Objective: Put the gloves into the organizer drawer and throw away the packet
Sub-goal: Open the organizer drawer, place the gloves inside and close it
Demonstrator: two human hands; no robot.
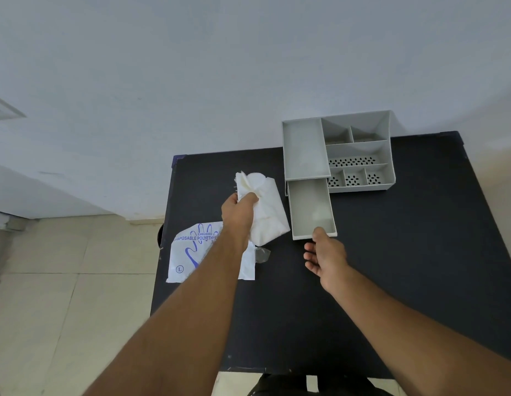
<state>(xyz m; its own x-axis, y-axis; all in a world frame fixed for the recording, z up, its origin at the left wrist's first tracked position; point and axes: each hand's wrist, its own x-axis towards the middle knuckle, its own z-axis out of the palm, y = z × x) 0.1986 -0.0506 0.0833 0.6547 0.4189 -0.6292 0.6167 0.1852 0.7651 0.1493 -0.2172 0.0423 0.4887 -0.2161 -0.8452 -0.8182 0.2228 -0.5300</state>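
— Two hands are working over the bench (391,267). Which one is carrying the gloves?

— The left hand (238,212) is holding the gloves (267,215), a folded white stack. Its fingers (248,198) are curling round the left side of the stack and pinching it. The stack is sitting just left of the drawer (310,207), apart from it. Whether it is resting on the bench or hanging above it, I cannot tell from here.

— What is the right hand doing?

— The right hand (324,258) is sitting at the front of the drawer, which is standing pulled out of the grey organizer (360,150) toward the person. The thumb tip is touching the drawer's front wall. The other fingers (310,248) are lying relaxed and slightly spread, gripping nothing.

— Where is the packet lying?

— The packet (191,252) is lying flat at the left edge of the bench, overhanging it above the tiled floor (63,281). The left forearm is crossing over its right half. A blue hand outline is showing on its face. A scrap of clear plastic (262,254) is lying just beside its right edge.
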